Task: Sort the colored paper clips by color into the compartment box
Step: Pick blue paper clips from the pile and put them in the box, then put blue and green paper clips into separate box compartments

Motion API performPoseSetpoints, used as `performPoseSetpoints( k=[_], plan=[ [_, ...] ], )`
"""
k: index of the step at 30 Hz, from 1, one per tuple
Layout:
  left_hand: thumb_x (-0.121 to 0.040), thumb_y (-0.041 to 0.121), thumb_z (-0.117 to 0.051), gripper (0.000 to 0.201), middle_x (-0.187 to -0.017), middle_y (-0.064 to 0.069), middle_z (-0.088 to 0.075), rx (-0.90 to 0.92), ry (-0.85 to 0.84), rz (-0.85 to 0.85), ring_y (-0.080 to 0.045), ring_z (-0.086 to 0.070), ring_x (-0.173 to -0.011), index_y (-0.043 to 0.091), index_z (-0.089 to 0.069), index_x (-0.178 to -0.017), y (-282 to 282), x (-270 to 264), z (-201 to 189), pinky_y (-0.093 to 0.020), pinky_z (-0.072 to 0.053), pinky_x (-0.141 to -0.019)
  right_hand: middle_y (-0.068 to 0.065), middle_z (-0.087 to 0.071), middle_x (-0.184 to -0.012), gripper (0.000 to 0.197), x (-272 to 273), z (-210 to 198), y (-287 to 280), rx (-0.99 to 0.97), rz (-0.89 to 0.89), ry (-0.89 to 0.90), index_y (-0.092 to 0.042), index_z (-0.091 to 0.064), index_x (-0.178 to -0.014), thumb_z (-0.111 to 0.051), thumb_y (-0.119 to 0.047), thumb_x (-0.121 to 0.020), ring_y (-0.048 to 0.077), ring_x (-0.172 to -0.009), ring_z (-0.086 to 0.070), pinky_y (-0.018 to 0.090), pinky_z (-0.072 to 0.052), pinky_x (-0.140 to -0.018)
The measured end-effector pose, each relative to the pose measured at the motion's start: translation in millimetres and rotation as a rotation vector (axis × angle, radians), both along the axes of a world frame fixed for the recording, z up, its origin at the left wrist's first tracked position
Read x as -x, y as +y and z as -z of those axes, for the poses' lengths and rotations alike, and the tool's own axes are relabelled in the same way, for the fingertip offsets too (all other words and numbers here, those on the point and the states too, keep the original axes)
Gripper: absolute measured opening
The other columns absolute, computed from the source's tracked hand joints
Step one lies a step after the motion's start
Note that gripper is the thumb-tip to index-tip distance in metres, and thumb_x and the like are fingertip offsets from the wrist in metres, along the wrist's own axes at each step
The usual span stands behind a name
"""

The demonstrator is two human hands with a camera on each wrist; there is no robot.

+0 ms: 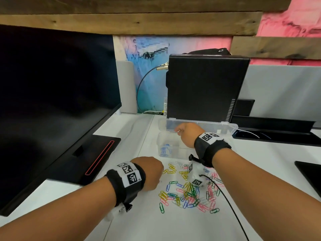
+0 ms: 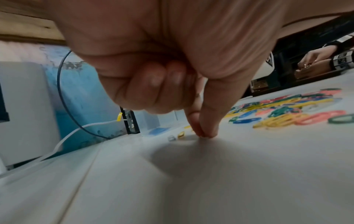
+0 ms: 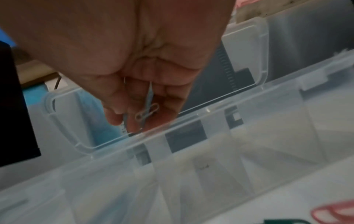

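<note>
Head view: right hand (image 1: 186,132) over compartment box (image 1: 166,141) far rim.

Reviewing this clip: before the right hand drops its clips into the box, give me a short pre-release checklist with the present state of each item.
1. Box lid open: ok.
2. Right hand over the compartment box: ok.
3. Right hand holds pale clips: ok.
4. Their exact colour: cannot tell, blurred.
5. Blue clips already in the near-left compartment: ok.
6. Left hand pinching at the table beside the clip pile; clip caught: cannot tell.
</note>
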State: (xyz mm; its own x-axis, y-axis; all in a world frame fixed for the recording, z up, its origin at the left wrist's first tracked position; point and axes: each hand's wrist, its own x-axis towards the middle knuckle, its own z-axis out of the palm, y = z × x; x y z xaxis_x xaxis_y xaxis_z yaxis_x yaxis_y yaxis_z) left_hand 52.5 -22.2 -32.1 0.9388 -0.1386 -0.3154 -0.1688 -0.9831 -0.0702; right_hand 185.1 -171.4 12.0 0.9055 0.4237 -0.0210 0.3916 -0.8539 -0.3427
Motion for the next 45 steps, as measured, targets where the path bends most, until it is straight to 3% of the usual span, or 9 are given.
performPoseSetpoints(
  k=[5, 9, 14, 18, 21, 29, 33, 38, 45],
  plan=[
    [-0.094, 0.029, -0.053, 0.027, -0.107, -0.006, -0.068, 0.141, 0.090, -0.062, -0.021, -0.063, -0.095, 0.011, -0.069, -0.104, 9, -6, -5, -0.022, -0.044, -0.069, 0.001, -0.062, -0.132, 0.038, 17, -5, -45, -0.169, -0.017, -0.112, -0.029, -0.067, -0.121, -0.039, -0.012, -0.101, 0.024, -0.118, -0.058, 0.030, -0.044, -0.100],
    [-0.091, 0.032, -0.064, 0.017, -0.070, -0.006, -0.059, 0.807, 0.134, -0.372, -0.019, -0.050, -0.058, 0.017, -0.069, -0.085, 29, -21, -6, -0.025, -0.042, -0.050, -0.008, -0.071, -0.097, 0.027, 49, -7, -105, -0.330, 0.020, -0.107, -0.028, -0.071, -0.089, -0.049, -0.014, -0.097, 0.015, -0.093, -0.065, 0.028, -0.051, -0.085],
    [-0.097, 0.015, -0.059, 0.009, -0.062, 0.001, -0.037, 1.316, 0.169, -0.555, -0.011, -0.026, -0.050, 0.012, -0.056, -0.089, 18, -43, -26, -0.021, -0.018, -0.043, -0.010, -0.064, -0.105, 0.015, 61, -3, -188, 0.238, 0.143, 0.134, -0.030, -0.066, -0.097, -0.065, -0.038, -0.085, 0.009, -0.093, -0.058, 0.021, -0.043, -0.077],
    [-0.096, 0.017, -0.058, 0.009, -0.066, -0.003, -0.048, 1.104, -0.013, -0.524, -0.014, -0.040, -0.052, 0.010, -0.063, -0.094, -4, -74, -37, -0.022, -0.032, -0.046, -0.004, -0.048, -0.145, 0.104, 55, 13, -222, 0.442, 0.367, 0.403, -0.030, -0.034, -0.146, -0.077, -0.062, -0.058, 0.018, -0.122, -0.053, 0.029, -0.044, -0.098],
    [-0.095, 0.022, -0.058, 0.023, -0.084, -0.009, -0.060, 0.799, -0.148, -0.403, -0.023, -0.055, -0.070, 0.004, -0.069, -0.104, -19, -94, -43, -0.031, -0.048, -0.063, 0.001, -0.039, -0.149, 0.135, 53, 24, -220, 0.475, 0.399, 0.447, -0.031, -0.015, -0.152, -0.077, -0.075, -0.041, 0.023, -0.129, -0.048, 0.035, -0.042, -0.103],
    [-0.093, 0.003, -0.059, 0.047, -0.090, -0.014, -0.070, 0.974, -0.005, -0.400, -0.016, -0.071, -0.073, 0.015, -0.050, -0.138, -21, -106, -53, -0.026, -0.060, -0.066, 0.003, -0.033, -0.149, 0.144, 49, 31, -214, 0.393, 0.487, 0.466, -0.032, -0.015, -0.151, -0.084, -0.068, -0.030, 0.028, -0.131, -0.044, 0.042, -0.045, -0.103],
    [-0.093, -0.001, -0.057, 0.037, -0.108, -0.016, -0.071, 1.112, 0.020, -0.395, -0.022, -0.074, -0.091, 0.017, -0.062, -0.125, -3, -90, -63, -0.029, -0.060, -0.077, 0.003, -0.034, -0.148, 0.144, 48, 34, -214, 0.380, 0.488, 0.460, -0.030, -0.015, -0.151, -0.085, -0.067, -0.030, 0.029, -0.130, -0.046, 0.043, -0.046, -0.103],
    [-0.084, 0.013, -0.067, 0.009, -0.075, -0.007, -0.076, 0.619, -0.022, -0.298, -0.014, -0.069, -0.064, 0.012, -0.075, -0.087, 15, -56, -48, -0.024, -0.059, -0.063, 0.003, -0.037, -0.143, 0.144, 46, 36, -215, 0.370, 0.482, 0.461, -0.030, -0.016, -0.150, -0.084, -0.067, -0.028, 0.028, -0.125, -0.049, 0.044, -0.048, -0.101],
    [-0.084, 0.038, -0.068, 0.023, -0.098, 0.002, -0.070, 0.042, -0.031, -0.231, -0.017, -0.065, -0.091, 0.019, -0.070, -0.096, 13, -49, -7, -0.026, -0.051, -0.077, 0.001, -0.043, -0.137, 0.142, 47, 37, -214, 0.422, 0.475, 0.403, -0.030, -0.021, -0.147, -0.079, -0.074, -0.025, 0.027, -0.123, -0.050, 0.044, -0.045, -0.101]
  ],
)
